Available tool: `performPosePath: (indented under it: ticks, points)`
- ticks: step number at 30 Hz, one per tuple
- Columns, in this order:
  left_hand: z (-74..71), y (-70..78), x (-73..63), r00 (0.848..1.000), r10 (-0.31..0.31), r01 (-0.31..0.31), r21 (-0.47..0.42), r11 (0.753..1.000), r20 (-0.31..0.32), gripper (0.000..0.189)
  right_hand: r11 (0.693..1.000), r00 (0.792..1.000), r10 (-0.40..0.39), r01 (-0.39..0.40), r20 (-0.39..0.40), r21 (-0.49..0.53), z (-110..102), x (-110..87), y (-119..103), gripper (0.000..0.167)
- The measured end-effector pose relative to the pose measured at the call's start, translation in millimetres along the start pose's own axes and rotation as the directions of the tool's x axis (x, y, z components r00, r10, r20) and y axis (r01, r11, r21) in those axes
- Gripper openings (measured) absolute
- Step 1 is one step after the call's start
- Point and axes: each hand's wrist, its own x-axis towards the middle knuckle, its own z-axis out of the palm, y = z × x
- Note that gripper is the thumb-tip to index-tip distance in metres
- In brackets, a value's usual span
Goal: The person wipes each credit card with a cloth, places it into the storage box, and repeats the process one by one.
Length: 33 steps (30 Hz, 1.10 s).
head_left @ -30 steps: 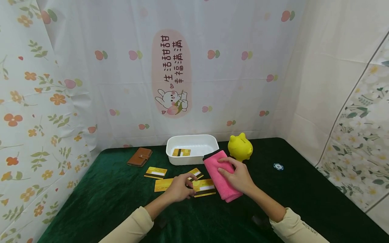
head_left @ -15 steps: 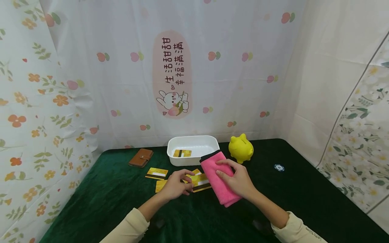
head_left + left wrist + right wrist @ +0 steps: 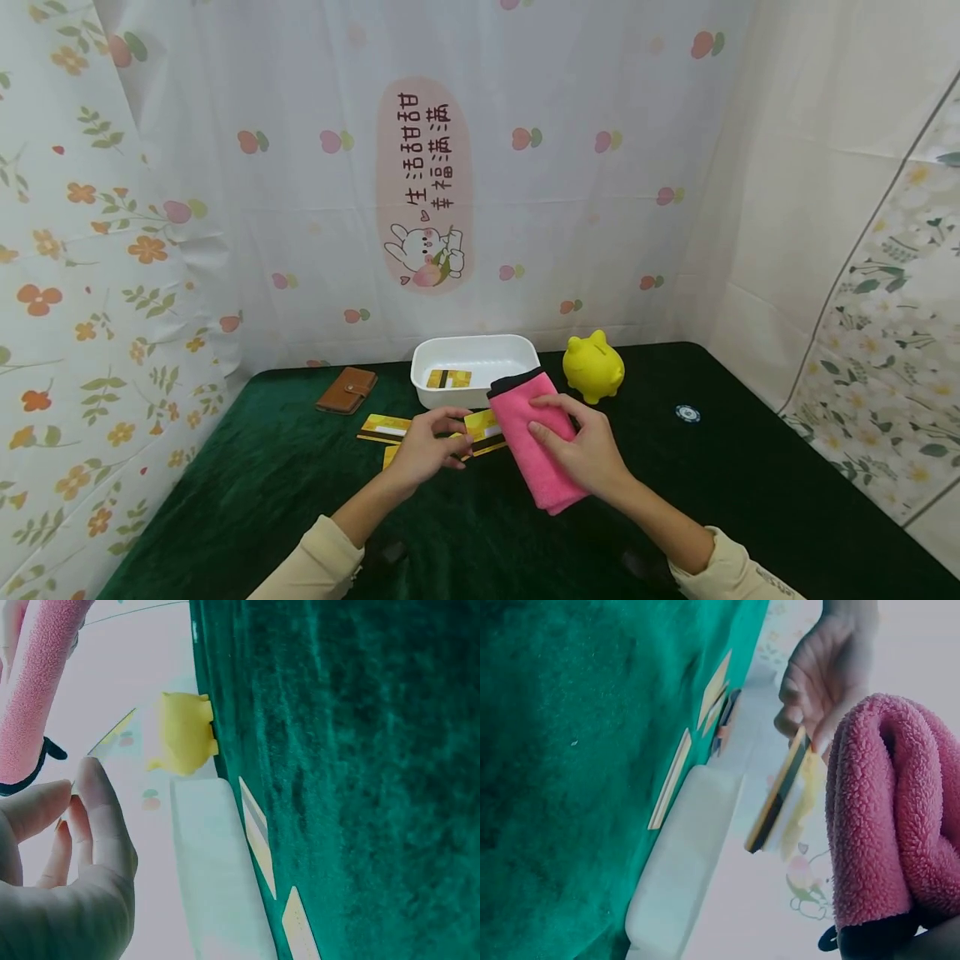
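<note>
The towel (image 3: 528,442) is pink with a black edge (image 3: 515,382), the card (image 3: 480,424) yellow, its stripe (image 3: 781,795) probably black.

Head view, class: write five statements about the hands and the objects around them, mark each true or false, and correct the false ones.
1. The right hand holds a pink towel. True.
2. The left hand grips the brown wallet. False: it pinches a yellow bank card; the wallet lies on the table.
3. A bank card lies inside the white tray. True.
4. The piggy bank is pink. False: it is yellow.
5. A poker chip lies on the table's right side. True.
</note>
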Motion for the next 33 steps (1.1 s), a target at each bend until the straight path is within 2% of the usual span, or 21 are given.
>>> performPosePath:
  ticks: [4, 9, 13, 21, 33]
  points:
    - [0.9, 3.6, -0.7, 1.000, -0.002, 0.001, -0.032, 0.999, -0.013, 0.037, 0.997, 0.997, -0.071, 0.071, -0.012, -0.009, 3, -1.4, -3, 0.030]
    - [2.8, 7.9, -3.0, 1.000, 0.002, -0.003, -0.082, 0.997, -0.007, 0.039, 0.984, 0.984, -0.177, 0.176, -0.023, -0.037, 7, -2.3, -3, 0.030]
    - [4.2, 10.1, -4.8, 1.000, -0.001, 0.002, -0.124, 0.992, 0.008, 0.040, 0.974, 0.975, -0.223, 0.223, -0.015, -0.039, 10, -1.9, -2, 0.028]
    - [9.1, 13.9, -7.3, 1.000, 0.004, 0.000, -0.174, 0.985, 0.022, 0.043, 0.972, 0.972, -0.236, 0.235, -0.004, -0.013, 15, -2.0, -6, 0.028]
    - [12.3, 15.7, -10.1, 0.999, 0.033, -0.024, -0.255, 0.967, 0.028, 0.042, 0.967, 0.967, -0.253, 0.253, -0.009, -0.029, 17, -2.2, -4, 0.028]
